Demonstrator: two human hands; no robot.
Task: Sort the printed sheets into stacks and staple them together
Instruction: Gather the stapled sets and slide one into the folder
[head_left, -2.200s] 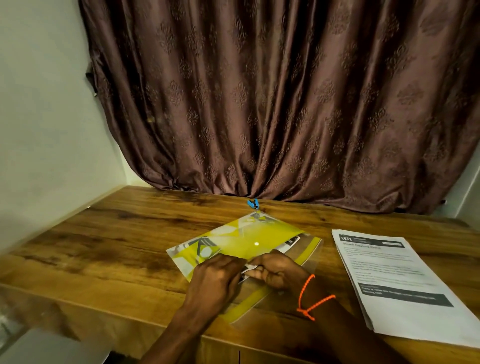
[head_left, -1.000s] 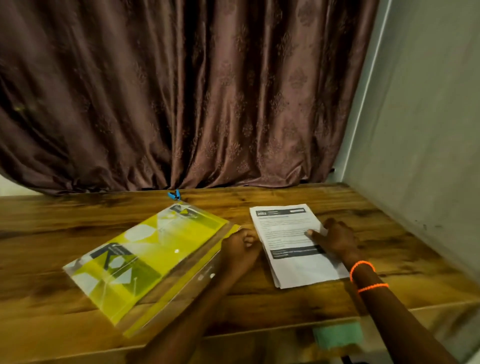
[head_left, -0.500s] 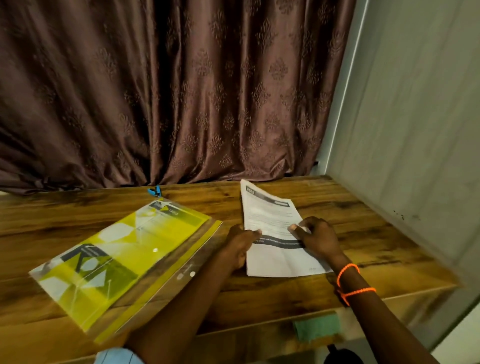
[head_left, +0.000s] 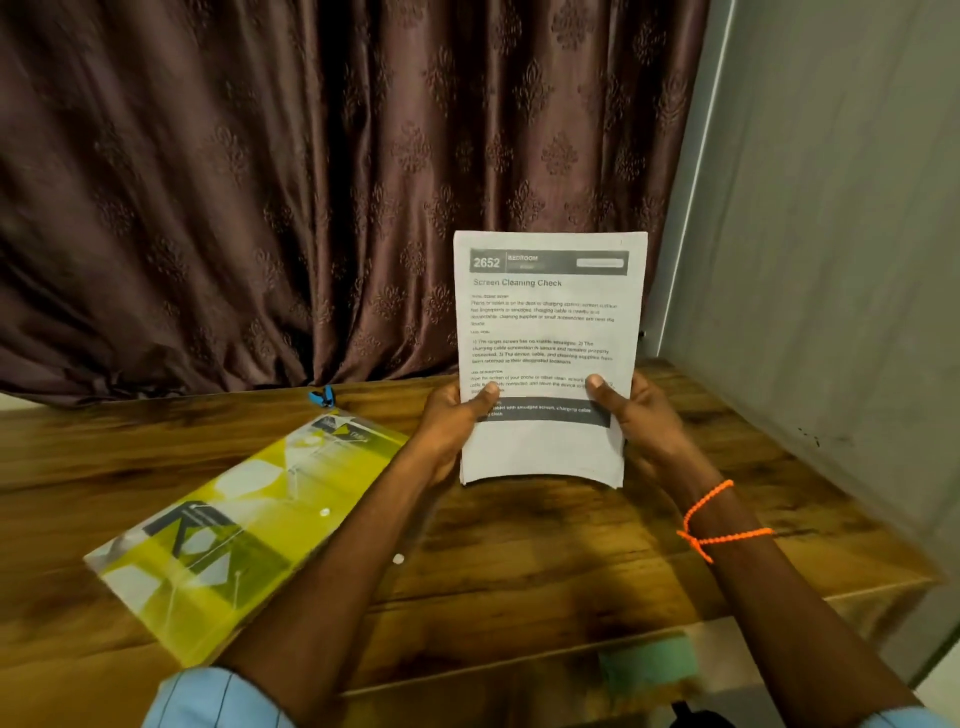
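Along the near edge of the wooden table (head_left: 519, 551), two bare forearms reach forward, the left one out of a light blue sleeve (head_left: 218, 699), the right one wearing an orange thread bracelet (head_left: 719, 525) at the wrist. A greenish patch (head_left: 647, 662) shows blurred on the table's front edge. Toward the left near corner a clear plastic folder with yellow printed contents (head_left: 223, 530) lies flat and askew; the left forearm crosses over its right edge. Farther in, toward the right side of the table, both hands hold a stack of printed sheets (head_left: 550, 332) upright, its bottom edge bowed and at or just above the wood. The left hand (head_left: 452, 426) grips the stack's lower left edge with the thumb across the front; the right hand (head_left: 641, 421) grips the lower right edge the same way, fingers behind the paper. The top sheet reads "2652 BEDROOM" and "Screen Cleaning Check". A small blue clip (head_left: 322, 397) sits near the far edge, beyond the folder's far corner. Behind the table hangs a brown patterned curtain (head_left: 311, 182), with a grey wall (head_left: 831, 234) at the right.
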